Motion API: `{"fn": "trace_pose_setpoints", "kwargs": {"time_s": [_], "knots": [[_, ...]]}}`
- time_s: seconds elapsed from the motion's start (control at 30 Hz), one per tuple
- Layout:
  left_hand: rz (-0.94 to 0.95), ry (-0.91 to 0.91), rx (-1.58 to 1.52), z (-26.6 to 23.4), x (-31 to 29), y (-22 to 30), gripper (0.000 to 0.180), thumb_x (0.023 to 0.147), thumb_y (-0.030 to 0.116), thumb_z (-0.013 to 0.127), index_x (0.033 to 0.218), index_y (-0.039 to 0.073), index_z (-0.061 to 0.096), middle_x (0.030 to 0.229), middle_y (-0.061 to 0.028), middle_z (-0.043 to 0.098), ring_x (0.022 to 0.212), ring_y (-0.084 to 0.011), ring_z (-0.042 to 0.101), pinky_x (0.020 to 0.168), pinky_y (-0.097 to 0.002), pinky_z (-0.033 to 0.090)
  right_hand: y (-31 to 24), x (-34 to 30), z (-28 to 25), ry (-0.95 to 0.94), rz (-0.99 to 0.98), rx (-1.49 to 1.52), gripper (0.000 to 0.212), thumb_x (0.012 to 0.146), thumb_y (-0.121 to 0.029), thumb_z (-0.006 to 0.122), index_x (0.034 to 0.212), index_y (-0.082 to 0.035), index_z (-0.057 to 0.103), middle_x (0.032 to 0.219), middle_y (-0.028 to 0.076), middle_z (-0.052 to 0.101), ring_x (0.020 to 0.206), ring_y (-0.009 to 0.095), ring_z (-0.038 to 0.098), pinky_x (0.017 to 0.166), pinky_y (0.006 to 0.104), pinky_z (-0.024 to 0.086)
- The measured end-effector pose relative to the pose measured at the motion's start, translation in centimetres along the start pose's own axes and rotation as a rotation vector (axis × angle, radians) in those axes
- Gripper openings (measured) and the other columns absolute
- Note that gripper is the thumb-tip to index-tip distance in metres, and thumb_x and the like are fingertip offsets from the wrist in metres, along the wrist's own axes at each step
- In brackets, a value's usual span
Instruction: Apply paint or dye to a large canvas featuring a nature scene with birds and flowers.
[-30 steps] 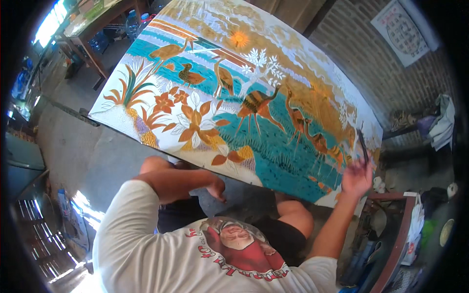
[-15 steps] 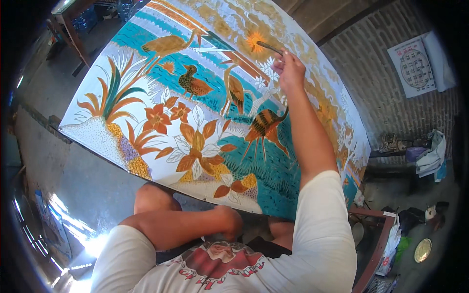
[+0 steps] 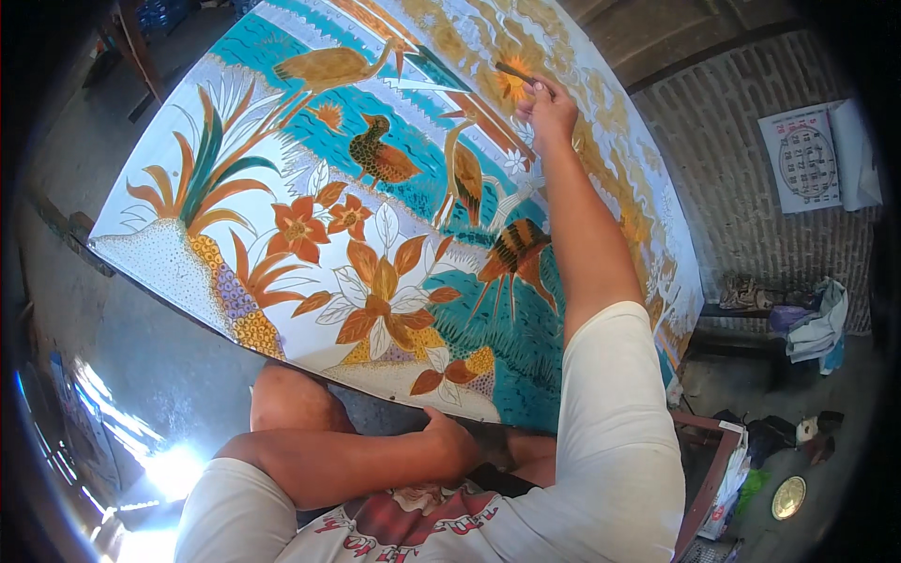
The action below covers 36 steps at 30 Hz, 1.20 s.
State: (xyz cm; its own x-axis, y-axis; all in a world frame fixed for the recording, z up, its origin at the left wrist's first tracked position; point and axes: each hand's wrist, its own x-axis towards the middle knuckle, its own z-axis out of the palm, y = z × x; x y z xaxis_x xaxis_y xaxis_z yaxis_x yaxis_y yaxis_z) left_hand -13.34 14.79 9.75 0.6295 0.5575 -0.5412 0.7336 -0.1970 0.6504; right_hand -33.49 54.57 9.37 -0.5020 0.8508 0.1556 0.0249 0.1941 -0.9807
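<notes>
A large painted cloth (image 3: 302, 333), stretched taut with birds, flowers and teal water on it, slopes up in front of me. My right hand (image 3: 552, 111) reaches far over its upper part, fingers closed round a slim dark paintbrush (image 3: 515, 72). The brush's outer end lies over the orange sun (image 3: 511, 86); whether it touches the cloth I cannot tell. My left hand (image 3: 449, 443) rests low in front of my body, close to the cloth's near edge. Its thumb points up, while its other fingers are hidden.
A brick wall at the right carries a paper calendar (image 3: 801, 161). Below it, bags and cloths (image 3: 818, 324) lie on a dark bench. A brown wooden frame (image 3: 710, 460) stands at my right, with a round golden dish (image 3: 789, 497) on the floor beyond.
My right hand and the brush have shifted slightly over the sun, the brush now lying across its upper part. My left thumb has lifted into sight. The whole view has tilted a little.
</notes>
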Motion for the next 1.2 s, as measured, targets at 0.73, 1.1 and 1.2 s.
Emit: {"fn": "trace_pose_setpoints", "kwargs": {"time_s": [0.73,1.1,1.2], "knots": [[-0.018,-0.008,-0.013,0.3,0.7,-0.4,0.043,0.089,0.036,0.059,0.117,0.006,0.070,0.123,-0.0189,0.066,0.115,-0.0408,0.062,0.091,-0.0761,0.038,0.6,-0.3,0.4,0.012,-0.053,0.063,0.022,0.099,-0.008,0.053,0.117,-0.001,0.063,0.099,0.013,0.070,0.062,0.015,0.064,0.052,0.0283,0.058],[-0.017,-0.043,-0.003,0.2,0.7,-0.4,0.042,0.091,0.034,0.059,0.121,0.006,0.069,0.128,-0.0178,0.064,0.118,-0.0399,0.061,0.095,-0.0746,0.036,1.3,-0.3,-0.6,0.027,0.000,0.012,0.023,0.102,-0.012,0.050,0.120,-0.004,0.062,0.106,0.015,0.069,0.068,0.016,0.063,0.060,0.0310,0.060],[-0.016,-0.043,-0.010,0.0,0.6,-0.4,0.042,0.090,0.034,0.059,0.121,0.006,0.068,0.128,-0.0176,0.064,0.119,-0.0398,0.060,0.094,-0.0747,0.036,1.1,-0.3,-1.1,0.094,0.016,-0.003,0.023,0.101,-0.012,0.051,0.119,-0.002,0.062,0.105,0.015,0.069,0.067,0.016,0.062,0.060,0.0314,0.059]]}}
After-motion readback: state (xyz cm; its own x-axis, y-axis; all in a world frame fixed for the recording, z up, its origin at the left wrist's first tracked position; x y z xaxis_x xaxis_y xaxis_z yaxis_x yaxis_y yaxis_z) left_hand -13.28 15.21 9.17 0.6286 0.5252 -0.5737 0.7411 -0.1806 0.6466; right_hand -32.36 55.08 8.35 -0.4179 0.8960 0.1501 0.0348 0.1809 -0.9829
